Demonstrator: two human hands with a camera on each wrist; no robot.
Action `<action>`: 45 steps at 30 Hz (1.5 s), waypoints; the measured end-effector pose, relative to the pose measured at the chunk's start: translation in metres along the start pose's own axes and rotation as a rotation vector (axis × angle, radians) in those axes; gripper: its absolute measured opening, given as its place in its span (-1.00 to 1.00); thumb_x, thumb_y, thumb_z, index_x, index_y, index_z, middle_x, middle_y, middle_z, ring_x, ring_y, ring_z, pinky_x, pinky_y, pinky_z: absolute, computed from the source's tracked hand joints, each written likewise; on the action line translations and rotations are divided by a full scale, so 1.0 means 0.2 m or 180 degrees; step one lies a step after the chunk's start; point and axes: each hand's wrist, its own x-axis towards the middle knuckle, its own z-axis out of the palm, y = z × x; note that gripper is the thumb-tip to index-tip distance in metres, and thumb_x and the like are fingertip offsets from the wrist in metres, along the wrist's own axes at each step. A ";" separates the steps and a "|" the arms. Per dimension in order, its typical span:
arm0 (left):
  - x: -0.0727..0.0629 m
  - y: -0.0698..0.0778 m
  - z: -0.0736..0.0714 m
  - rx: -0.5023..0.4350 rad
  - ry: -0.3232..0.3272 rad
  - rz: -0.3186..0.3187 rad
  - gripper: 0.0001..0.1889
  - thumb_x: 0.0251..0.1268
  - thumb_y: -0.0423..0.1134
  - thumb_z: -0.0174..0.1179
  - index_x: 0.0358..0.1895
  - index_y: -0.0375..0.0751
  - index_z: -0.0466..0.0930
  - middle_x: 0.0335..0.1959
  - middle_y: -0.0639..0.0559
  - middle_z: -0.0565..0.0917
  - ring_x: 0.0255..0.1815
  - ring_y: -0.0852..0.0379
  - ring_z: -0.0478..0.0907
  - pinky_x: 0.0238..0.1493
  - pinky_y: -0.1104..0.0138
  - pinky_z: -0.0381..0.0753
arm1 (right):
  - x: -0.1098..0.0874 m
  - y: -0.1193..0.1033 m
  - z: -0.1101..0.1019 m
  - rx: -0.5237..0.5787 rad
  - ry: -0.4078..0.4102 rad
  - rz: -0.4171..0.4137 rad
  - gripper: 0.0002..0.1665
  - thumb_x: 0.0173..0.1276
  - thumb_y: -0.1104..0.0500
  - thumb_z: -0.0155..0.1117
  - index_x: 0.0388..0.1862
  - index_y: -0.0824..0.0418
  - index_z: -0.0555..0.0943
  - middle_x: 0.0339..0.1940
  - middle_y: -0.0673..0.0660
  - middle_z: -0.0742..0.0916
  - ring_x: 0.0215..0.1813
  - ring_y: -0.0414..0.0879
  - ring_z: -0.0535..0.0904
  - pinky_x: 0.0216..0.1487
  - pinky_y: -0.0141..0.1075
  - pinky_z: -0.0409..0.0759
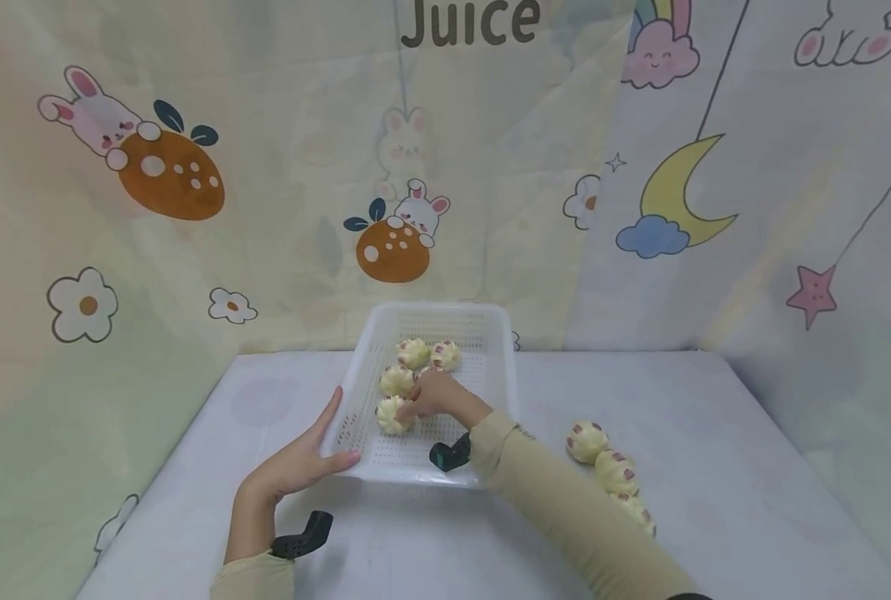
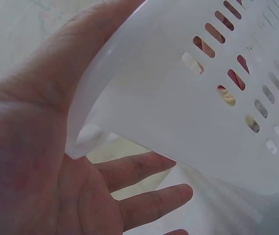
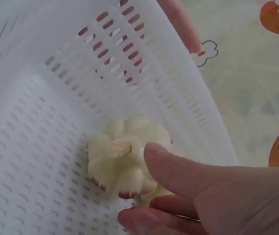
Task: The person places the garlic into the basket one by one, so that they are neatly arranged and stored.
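A white plastic basket (image 1: 437, 475) with slotted walls holds several pale yellow garlic bulbs with reddish tips. My left hand (image 1: 302, 458) holds steady its near left corner, thumb at the front rim and straight fingers along the outer left wall. In the left wrist view, the basket's rim lies against the palm (image 2: 27, 161), fingers spread beneath. Inside the basket, my right hand (image 1: 437, 396) has its thumb and curled fingers at the nearest garlic bulb (image 1: 392, 415). The right wrist view shows the thumb on that garlic bulb (image 3: 125, 161), its root end visible. Another bulb is partly hidden by the hand.
Three more garlic bulbs (image 1: 616, 472) lie in a row on the white table (image 1: 715, 500), to the right of my right forearm. A printed cloth (image 1: 287, 250) hangs behind the table and down both sides. Each wrist carries a black camera mount (image 1: 302, 535).
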 end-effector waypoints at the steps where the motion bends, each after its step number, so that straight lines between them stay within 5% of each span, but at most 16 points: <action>1: 0.00 0.00 0.00 0.0008 0.0004 0.0009 0.12 0.16 0.03 0.29 0.50 0.25 -0.51 0.55 -0.18 -0.09 0.48 -0.27 0.05 0.34 -0.23 0.06 | -0.01 -0.01 -0.02 0.0002 0.0003 0.0008 -0.57 0.20 -0.14 0.34 -0.39 0.23 0.76 -0.45 0.05 0.78 -0.47 -0.29 0.52 -0.37 -0.44 0.43; 6: 0.01 -0.02 -0.02 0.0004 0.0037 0.0025 0.12 0.17 0.03 0.28 0.50 0.24 -0.52 0.56 -0.17 -0.11 0.49 -0.28 0.04 0.33 -0.24 0.06 | -0.09 -0.04 -0.14 0.0224 0.0078 -0.0081 -0.60 0.21 -0.09 0.35 -0.41 0.27 0.73 -0.56 -0.01 0.66 -0.52 -0.28 0.37 -0.46 -0.43 0.33; 15: 0.02 0.01 -0.04 -0.0017 -0.0038 0.0058 0.14 0.15 0.05 0.29 0.50 0.21 -0.53 0.56 -0.15 -0.15 0.51 -0.26 -0.03 0.34 -0.24 0.04 | -0.40 0.03 -0.35 0.0443 0.0476 -0.0167 -0.52 0.24 -0.08 0.33 0.07 0.11 0.64 -0.11 0.01 0.74 -0.03 -0.11 0.63 -0.07 -0.24 0.59; 20: 0.00 0.02 -0.03 -0.0079 -0.0048 0.0047 0.14 0.14 0.07 0.30 0.51 0.19 -0.51 0.57 -0.12 -0.15 0.52 -0.23 -0.07 0.36 -0.23 0.00 | -0.63 0.21 -0.42 0.0651 0.0716 0.0084 -0.49 0.26 -0.09 0.30 0.14 0.09 0.59 -0.01 0.06 0.71 0.05 -0.01 0.63 -0.03 -0.14 0.62; 28: -0.04 0.01 0.01 -0.0209 -0.0081 0.0044 0.15 0.14 0.03 0.31 0.52 0.12 -0.51 0.57 -0.14 -0.16 0.52 -0.24 -0.06 0.36 -0.24 -0.02 | -0.90 0.60 -0.39 0.0579 0.0913 0.0414 -0.37 0.29 -0.11 0.27 0.26 0.13 0.48 0.21 0.23 0.60 0.20 0.19 0.53 -0.15 -0.11 0.64; 36: -0.03 0.01 0.02 -0.0160 -0.0107 0.0102 0.16 0.13 0.03 0.31 0.52 0.09 -0.51 0.56 -0.17 -0.19 0.51 -0.28 -0.04 0.35 -0.25 -0.01 | -0.98 0.83 -0.28 0.0257 0.0701 0.0481 -0.27 0.17 -0.06 0.39 0.30 0.15 0.45 0.29 0.33 0.49 0.26 0.33 0.41 0.11 0.17 0.44; 45: -0.02 0.00 -0.01 -0.0063 -0.0034 0.0097 0.15 0.15 0.04 0.30 0.52 0.10 -0.50 0.56 -0.17 -0.13 0.51 -0.24 -0.01 0.37 -0.22 -0.03 | -0.93 0.89 -0.25 0.0260 0.0568 0.0406 -0.35 0.12 0.09 0.45 0.21 0.20 0.52 0.17 0.30 0.59 0.16 0.26 0.51 0.04 0.08 0.51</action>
